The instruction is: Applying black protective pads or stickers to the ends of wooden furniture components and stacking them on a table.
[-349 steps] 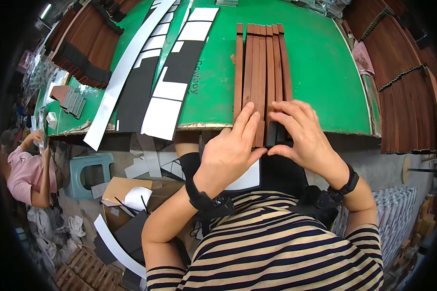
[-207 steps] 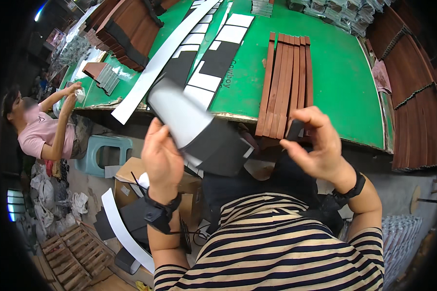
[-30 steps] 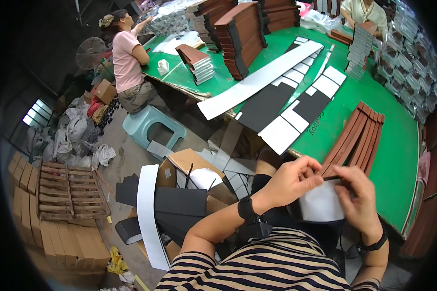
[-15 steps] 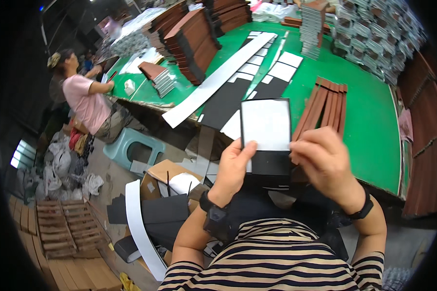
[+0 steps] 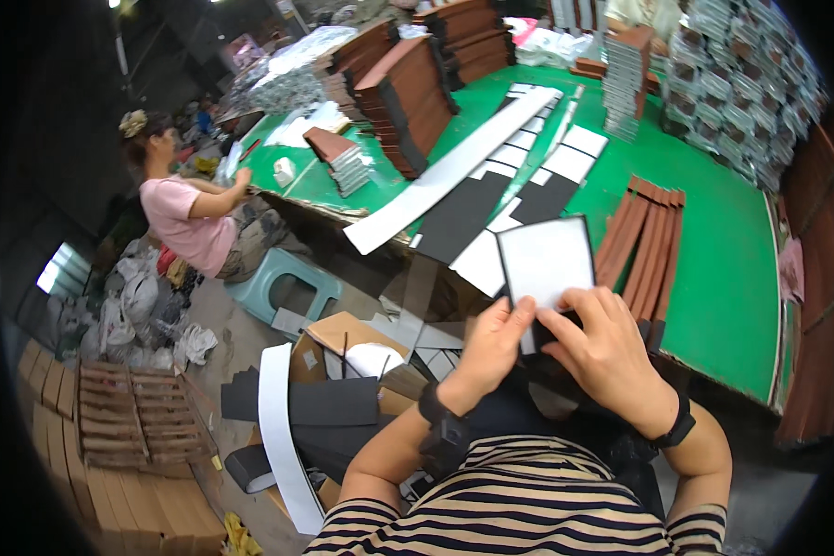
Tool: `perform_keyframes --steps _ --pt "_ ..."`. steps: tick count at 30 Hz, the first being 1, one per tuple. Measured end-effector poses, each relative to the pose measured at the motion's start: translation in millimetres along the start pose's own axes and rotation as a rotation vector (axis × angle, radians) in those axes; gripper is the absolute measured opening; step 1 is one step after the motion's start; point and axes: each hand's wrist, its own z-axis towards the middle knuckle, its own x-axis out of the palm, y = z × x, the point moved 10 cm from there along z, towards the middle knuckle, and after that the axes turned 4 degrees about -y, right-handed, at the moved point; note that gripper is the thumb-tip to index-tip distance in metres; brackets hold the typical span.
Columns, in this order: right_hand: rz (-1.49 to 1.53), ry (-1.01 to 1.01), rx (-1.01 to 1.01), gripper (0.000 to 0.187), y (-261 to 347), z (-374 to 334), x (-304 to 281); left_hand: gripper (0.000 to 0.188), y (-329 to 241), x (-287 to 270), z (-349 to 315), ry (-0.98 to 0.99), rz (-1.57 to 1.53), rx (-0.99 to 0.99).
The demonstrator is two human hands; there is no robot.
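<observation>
In front of my body a black-edged piece with a white face [image 5: 547, 264] is held up, slightly tilted. My left hand [image 5: 493, 350] is closed on its lower left edge, thumb on the white face. Close beside it, my right hand [image 5: 612, 357] pinches the lower right part, thumb near the left thumb; my fingers hide the lower portion. Past the piece, black sheets with white panels [image 5: 463, 208] lie on the green table [image 5: 713, 306] under a long white strip [image 5: 463, 167]. A fan of brown folded strips [image 5: 641, 246] rests to the right.
Brown stacks [image 5: 408, 107] and clear-wrapped bundles [image 5: 737, 83] stand at the back. A person in pink [image 5: 195, 218] sits at left by a teal stool [image 5: 283, 283]. An open carton [image 5: 347, 334], dark sheets [image 5: 301, 400] and a wooden pallet [image 5: 134, 412] are lower left.
The held piece has tilted, and its black lower part is now mostly covered by my hands. My right hand has come in from the right edge toward my left. The view has shifted somewhat.
</observation>
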Motion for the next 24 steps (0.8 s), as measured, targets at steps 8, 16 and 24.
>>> perform_keyframes --steps 8,16,24 --pt "-0.029 0.073 -0.053 0.05 7.9 -10.1 17.1 0.032 19.4 0.7 3.5 -0.011 -0.18 -0.128" --pt "0.137 0.102 0.152 0.063 -17.5 -11.8 18.6 0.035 14.0 11.7 2.9 0.038 -0.126 -0.125" --pt "0.169 -0.05 0.227 0.058 -31.5 -16.9 9.4 0.035 11.5 15.3 6.6 0.103 0.01 0.02"
